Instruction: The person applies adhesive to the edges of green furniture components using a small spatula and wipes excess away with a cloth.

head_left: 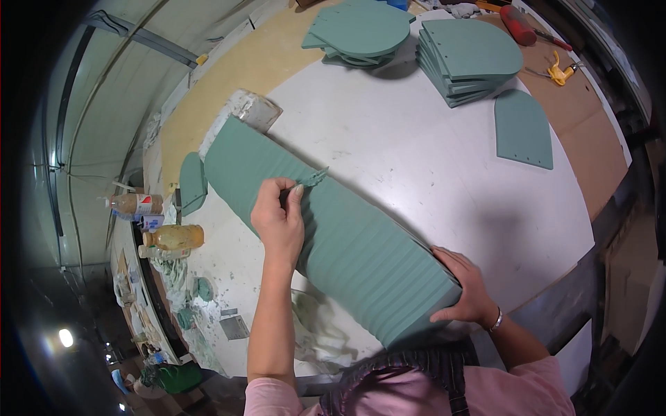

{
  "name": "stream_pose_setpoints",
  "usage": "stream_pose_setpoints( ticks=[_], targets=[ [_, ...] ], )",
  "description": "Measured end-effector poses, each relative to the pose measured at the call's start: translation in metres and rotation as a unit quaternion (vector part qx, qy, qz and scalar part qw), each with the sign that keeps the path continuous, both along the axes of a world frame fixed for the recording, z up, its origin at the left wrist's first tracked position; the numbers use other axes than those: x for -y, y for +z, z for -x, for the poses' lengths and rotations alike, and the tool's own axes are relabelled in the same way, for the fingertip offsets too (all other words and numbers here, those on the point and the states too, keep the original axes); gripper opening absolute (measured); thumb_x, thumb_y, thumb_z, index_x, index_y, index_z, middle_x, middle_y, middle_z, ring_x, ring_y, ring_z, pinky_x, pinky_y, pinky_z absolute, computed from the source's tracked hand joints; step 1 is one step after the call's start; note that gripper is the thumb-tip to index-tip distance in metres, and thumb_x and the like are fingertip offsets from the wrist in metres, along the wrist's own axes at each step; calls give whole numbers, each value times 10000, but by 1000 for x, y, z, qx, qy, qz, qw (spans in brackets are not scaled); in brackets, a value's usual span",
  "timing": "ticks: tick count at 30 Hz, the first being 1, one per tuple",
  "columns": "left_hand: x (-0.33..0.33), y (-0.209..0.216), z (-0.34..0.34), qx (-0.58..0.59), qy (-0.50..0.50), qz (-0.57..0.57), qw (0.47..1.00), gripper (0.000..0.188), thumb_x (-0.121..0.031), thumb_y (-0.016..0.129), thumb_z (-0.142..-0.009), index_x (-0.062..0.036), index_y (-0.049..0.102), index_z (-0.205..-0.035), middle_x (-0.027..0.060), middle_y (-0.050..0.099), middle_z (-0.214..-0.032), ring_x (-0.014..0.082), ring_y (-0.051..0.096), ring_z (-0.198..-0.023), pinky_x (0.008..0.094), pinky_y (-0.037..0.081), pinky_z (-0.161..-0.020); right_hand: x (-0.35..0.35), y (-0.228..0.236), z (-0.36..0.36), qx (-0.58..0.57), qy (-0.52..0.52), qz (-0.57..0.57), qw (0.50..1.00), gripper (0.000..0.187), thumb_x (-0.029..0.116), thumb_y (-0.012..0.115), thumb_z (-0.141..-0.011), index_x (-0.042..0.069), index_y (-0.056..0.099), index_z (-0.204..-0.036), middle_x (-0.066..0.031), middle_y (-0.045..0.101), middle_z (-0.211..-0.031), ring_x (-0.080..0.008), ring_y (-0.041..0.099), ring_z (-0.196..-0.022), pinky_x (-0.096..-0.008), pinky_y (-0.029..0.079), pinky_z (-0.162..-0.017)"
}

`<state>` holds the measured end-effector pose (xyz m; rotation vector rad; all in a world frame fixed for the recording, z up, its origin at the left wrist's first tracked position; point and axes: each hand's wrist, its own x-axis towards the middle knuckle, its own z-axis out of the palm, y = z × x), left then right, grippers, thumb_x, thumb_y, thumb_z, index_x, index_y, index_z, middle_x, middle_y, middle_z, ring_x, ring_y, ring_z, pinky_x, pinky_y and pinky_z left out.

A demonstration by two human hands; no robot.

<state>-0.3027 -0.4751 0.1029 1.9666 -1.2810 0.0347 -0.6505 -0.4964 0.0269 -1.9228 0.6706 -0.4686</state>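
Matt green painted boards (pixel 347 236) with ribbed stacked edges, scuffed white tabletop (pixel 416 159), bare plywood strip (pixel 236 83)

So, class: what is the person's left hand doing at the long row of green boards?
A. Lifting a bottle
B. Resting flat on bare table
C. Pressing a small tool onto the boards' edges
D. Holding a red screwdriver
C: the left hand pinches a small green-smeared tool against the top edges of the row of green boards.

Panel row (pixel 333 236) on table (pixel 416 159), stacks (pixel 468 59) behind.

Ribbed green panel stack (pixel 347 236), white table (pixel 416 166), red tool (pixel 518 25).
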Motion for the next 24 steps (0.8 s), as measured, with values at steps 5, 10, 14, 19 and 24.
stream_pose_setpoints(
  ticks=[5,10,14,19,24],
  targets=[
    [2,13,8,-9,-14,-17,1000,122,-2,712,-849,-21,595,-879,92,581,-751,188,527,-609,300,450,-587,3,6,-2,3,0,-5,1000,1144,566,910,-522,-56,494,-1387,-242,535,-1399,-391,522,-1293,-445,409,-1092],
    [9,10,8,-10,-25,-29,999,126,1,715,-840,-22,597,-877,104,592,-761,208,550,-606,311,455,-582,2,3,-1,2,2,-6,1000,1150,569,910,-526,-62,488,-1390,-249,534,-1398,-393,517,-1299,-444,406,-1095],
    [3,7,8,-22,-17,-23,999,128,7,714,-839,-16,594,-875,106,593,-766,210,552,-604,310,455,-582,2,3,-2,11,4,-7,1000,1149,565,911,-526,-63,488,-1390,-251,528,-1404,-396,516,-1301,-444,404,-1095],
    [-5,6,16,17,-23,9,1000,125,30,698,-842,-9,581,-869,108,576,-772,214,541,-612,306,448,-583,3,2,-2,0,6,-6,1000,1161,574,914,-508,-64,493,-1383,-260,531,-1398,-402,523,-1293,-449,395,-1101],
    [-28,2,-1,-44,34,47,997,96,-15,676,-898,4,582,-887,30,544,-754,105,482,-667,241,418,-627,3,0,-3,10,4,-18,1000,1161,563,920,-494,-67,501,-1375,-263,539,-1388,-407,527,-1287,-455,393,-1100]
  ],
)
